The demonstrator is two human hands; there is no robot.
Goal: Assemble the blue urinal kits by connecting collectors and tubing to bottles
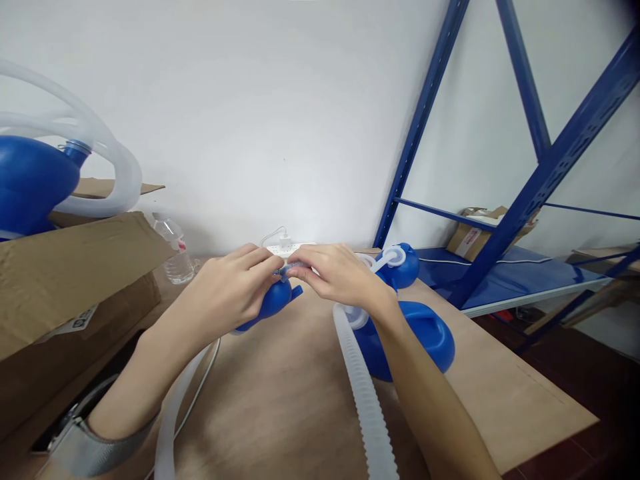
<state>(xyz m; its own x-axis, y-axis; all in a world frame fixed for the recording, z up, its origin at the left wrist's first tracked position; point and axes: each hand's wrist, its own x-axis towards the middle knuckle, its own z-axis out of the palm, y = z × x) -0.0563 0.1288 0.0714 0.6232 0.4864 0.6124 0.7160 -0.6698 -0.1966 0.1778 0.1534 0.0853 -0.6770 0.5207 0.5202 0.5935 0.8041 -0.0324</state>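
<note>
My left hand (231, 285) is closed over the neck end of a small-looking blue plastic bottle (276, 300), hiding much of it. My right hand (336, 270) meets it from the other side, its thumb and fingers pinching a small translucent bluish piece (295, 267) at the bottle's top. The exact shape of that piece is hidden by the fingers. Right of my hands, partly behind my right forearm, lies a blue jug (434, 337) with a white lid (356, 317) and a ribbed white hose (364, 393). Another blue bottle (406, 267) with a white cap stands behind it.
A cardboard box (80, 280) on the left holds a large blue container (35, 177) with a coiled white hose (127, 177). A clear water bottle (176, 253) and a power strip (287, 249) sit by the wall. Blue metal shelving (545, 177) stands right of the wooden table (520, 407).
</note>
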